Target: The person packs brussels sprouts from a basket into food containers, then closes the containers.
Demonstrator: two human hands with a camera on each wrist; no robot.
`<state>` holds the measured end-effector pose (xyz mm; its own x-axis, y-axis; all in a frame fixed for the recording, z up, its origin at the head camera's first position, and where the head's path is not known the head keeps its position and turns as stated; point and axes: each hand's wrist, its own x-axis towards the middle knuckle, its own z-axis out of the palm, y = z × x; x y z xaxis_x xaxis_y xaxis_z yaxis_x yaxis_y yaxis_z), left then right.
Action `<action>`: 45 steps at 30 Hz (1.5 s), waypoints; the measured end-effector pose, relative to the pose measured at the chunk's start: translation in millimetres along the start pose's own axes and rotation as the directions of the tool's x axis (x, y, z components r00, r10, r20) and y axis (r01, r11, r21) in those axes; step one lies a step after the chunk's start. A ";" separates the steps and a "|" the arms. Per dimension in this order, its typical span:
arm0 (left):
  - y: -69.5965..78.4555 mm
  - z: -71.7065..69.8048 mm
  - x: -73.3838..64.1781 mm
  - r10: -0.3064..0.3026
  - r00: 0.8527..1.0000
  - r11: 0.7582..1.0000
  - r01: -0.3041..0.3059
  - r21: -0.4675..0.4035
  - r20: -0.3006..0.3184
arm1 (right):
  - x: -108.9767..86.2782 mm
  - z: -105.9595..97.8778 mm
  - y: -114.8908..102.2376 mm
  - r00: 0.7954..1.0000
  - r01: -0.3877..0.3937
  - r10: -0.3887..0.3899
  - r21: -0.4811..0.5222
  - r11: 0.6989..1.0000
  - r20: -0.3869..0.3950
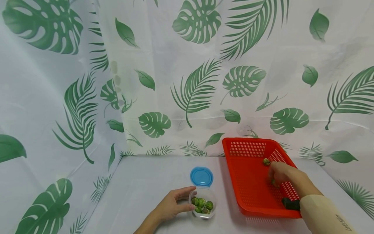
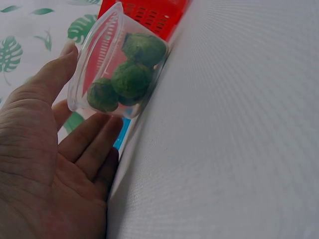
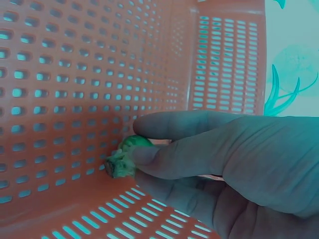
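A person's right hand [image 1: 281, 175] reaches down into a red basket [image 1: 248, 182], its thumb and fingers closed in a pinch on a small green sprout [image 3: 125, 155]. The right wrist view shows that this sprout lies between the thumb and the fingertips with its cut stem end sticking out past them, close to the slotted side of the basket; whether it touches the plastic is hard to tell. A second, loose sprout [image 1: 266, 161] sits further back in the basket, just beyond the right hand. The left hand [image 1: 175, 204] is at the side of a clear tub [image 1: 206, 192], its thumb and forefinger spread well apart and gently bent along the near and far parts of the tub's left side, touching it without curling round it. Several green sprouts [image 1: 201, 202] are heaped on the bottom of the tub, which stands upright on the white table [image 1: 146, 182], left of the basket and well apart from the right hand. A blue lid [image 1: 201, 176] lies flat just behind the tub. A cream sleeve [image 1: 324, 213] covers the right forearm, and a white sheet [image 1: 160, 48] with green leaves hangs behind the table
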<state>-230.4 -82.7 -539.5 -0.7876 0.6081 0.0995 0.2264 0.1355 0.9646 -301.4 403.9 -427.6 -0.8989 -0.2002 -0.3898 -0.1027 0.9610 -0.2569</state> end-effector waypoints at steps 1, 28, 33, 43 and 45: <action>-0.2 0.0 0.1 -0.002 1.000 1.000 0.002 0.001 0.000 | 0.1 -0.1 0.2 1.000 0.000 0.000 0.000 1.000 0.001; -1.2 -0.3 0.5 0.002 1.000 1.000 -0.001 -0.016 0.007 | 0.0 6.2 0.8 0.999 0.050 -0.048 0.088 0.995 -0.024; -0.9 0.0 0.1 -0.009 1.000 1.000 0.009 -0.013 0.005 | -1.2 6.2 -0.9 0.999 0.048 -0.046 0.100 0.994 -0.020; -0.8 0.0 0.2 -0.010 1.000 1.000 0.010 -0.010 -0.003 | -0.8 5.7 -0.1 0.999 0.048 -0.046 0.110 0.993 -0.020; -0.9 0.1 0.1 -0.012 1.000 1.000 0.011 -0.011 -0.003 | -0.8 5.2 -0.4 0.999 0.045 -0.043 0.116 0.992 -0.021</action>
<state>-230.6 -82.6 -540.4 -0.7921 0.6038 0.0892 0.2113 0.1342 0.9682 -298.5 402.7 -431.8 -0.9024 -0.2372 -0.3597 -0.0927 0.9222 -0.3754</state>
